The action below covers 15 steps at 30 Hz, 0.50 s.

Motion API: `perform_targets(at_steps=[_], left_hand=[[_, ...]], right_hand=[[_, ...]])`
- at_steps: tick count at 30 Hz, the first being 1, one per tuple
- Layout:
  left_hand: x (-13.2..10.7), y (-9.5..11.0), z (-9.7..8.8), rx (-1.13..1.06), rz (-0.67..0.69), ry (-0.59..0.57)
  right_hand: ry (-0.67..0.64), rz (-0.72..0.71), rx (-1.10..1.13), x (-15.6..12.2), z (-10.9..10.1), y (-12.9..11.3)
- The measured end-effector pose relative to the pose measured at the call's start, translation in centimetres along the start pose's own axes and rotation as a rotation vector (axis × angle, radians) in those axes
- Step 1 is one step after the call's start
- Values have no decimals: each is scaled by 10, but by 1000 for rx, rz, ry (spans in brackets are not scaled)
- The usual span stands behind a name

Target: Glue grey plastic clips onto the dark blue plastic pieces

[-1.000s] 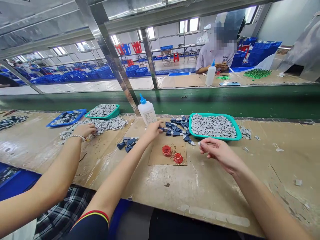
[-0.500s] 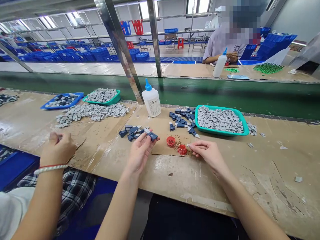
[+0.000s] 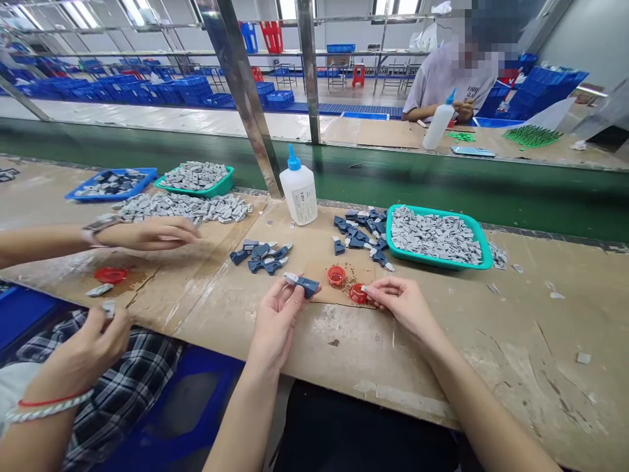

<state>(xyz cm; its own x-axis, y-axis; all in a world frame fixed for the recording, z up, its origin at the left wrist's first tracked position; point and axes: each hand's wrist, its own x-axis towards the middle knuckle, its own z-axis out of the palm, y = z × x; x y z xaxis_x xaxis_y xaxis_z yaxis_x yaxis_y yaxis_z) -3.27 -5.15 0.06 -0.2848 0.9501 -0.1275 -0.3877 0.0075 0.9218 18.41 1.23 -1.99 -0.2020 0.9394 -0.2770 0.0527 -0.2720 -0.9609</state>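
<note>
My left hand (image 3: 276, 314) pinches a small dark blue part (image 3: 304, 284) with a grey tip just above the bench. My right hand (image 3: 400, 303) is closed on a small grey piece, its fingertips at the right red cap (image 3: 357, 293). A second red cap (image 3: 336, 275) sits beside it on a cardboard square (image 3: 319, 272). More blue parts lie in a pile (image 3: 361, 233) by the teal tray (image 3: 484, 259) of grey pieces, and a smaller group of blue parts (image 3: 260, 254) lies to the left.
A white glue bottle (image 3: 299, 190) with a blue nozzle stands behind. A co-worker's hands (image 3: 147, 233) (image 3: 83, 347) work at the left, near a red cap (image 3: 110, 274), a grey pile (image 3: 181, 206) and two trays (image 3: 111, 183). A green conveyor (image 3: 393, 177) runs behind; another person sits across.
My left hand drew back from the blue pile holding one blue part. My right hand moved its grey piece down to the red cap. The co-worker's hands shifted at the left.
</note>
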Motion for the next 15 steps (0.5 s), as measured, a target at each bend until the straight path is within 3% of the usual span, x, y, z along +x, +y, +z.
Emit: perform_targets(at_steps=[15], left_hand=[[-4, -6, 11, 17, -29, 6]], right_hand=[[-10, 14, 3, -2, 2, -6]])
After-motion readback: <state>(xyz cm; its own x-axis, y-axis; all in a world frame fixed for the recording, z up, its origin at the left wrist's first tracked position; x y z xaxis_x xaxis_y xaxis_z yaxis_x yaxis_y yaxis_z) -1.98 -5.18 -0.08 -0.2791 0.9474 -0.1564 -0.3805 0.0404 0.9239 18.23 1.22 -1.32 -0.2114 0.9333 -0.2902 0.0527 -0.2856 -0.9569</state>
